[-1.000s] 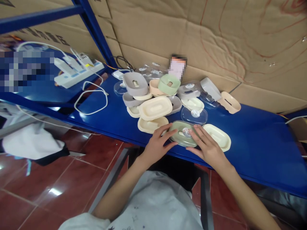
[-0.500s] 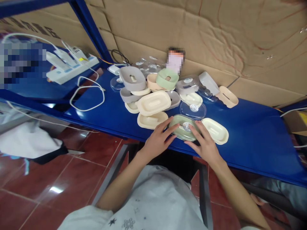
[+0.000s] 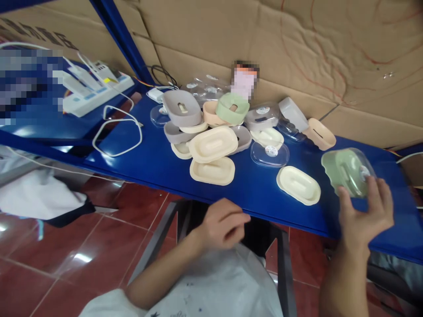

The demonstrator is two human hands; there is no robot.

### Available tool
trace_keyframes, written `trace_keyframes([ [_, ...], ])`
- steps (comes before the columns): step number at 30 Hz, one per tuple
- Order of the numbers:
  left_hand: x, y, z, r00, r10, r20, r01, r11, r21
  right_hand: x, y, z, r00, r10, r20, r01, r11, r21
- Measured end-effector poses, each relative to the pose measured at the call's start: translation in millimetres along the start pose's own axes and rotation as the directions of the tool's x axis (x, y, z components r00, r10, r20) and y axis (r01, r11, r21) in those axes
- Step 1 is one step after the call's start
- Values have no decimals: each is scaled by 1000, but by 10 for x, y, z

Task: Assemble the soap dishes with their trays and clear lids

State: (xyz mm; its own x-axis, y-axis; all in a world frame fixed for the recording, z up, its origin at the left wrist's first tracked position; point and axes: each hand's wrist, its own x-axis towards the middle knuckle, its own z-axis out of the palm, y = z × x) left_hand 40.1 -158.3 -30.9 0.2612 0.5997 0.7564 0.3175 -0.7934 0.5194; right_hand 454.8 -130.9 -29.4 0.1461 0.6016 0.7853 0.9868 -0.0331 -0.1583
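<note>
Cardboard backs a blue shelf [image 3: 185, 167] strewn with soap dishes. At its right end, a green soap dish with a clear lid [image 3: 348, 171] is gripped in the right hand [image 3: 365, 215], thumb and fingers spread around it. No object is held by the loosely curled left hand [image 3: 223, 222], below the shelf edge.

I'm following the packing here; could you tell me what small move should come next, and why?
Probably lower the green soap box onto the bare blue table at the right: the right hand holds it lidded in the air, while the left hand is empty.
</note>
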Motion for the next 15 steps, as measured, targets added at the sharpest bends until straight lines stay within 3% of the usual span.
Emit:
trace_keyframes([
  [2,-58,117,88,961,-44,272,57,998,-38,-12,204,73,998,58,-13,-59,998,-9],
  [3,-109,172,156,891,-79,447,104,994,-33,-27,253,103,997,80,-5,-80,997,1],
  [4,-179,225,240,778,-112,618,145,989,-3,-44,272,125,995,95,11,-96,995,16],
  [5,-267,275,338,636,-148,757,177,983,44,-62,268,139,994,104,28,-105,994,34],
  [7,-469,355,560,361,-208,909,160,974,160,-91,223,144,993,105,56,-109,992,65],
  [8,-563,377,673,287,-239,928,154,967,201,-100,197,138,993,104,61,-108,991,74],
  [9,-639,383,779,243,-256,936,152,963,223,-107,174,130,993,101,62,-106,991,79],
  [10,-689,371,873,224,-266,938,155,960,235,-111,158,121,993,100,59,-104,991,82],
  [11,-710,342,952,237,-277,931,164,956,243,-115,148,113,993,98,58,-103,991,84],
  [15,-586,205,1096,364,-364,857,209,929,306,-133,141,103,992,98,74,-105,990,92],
])
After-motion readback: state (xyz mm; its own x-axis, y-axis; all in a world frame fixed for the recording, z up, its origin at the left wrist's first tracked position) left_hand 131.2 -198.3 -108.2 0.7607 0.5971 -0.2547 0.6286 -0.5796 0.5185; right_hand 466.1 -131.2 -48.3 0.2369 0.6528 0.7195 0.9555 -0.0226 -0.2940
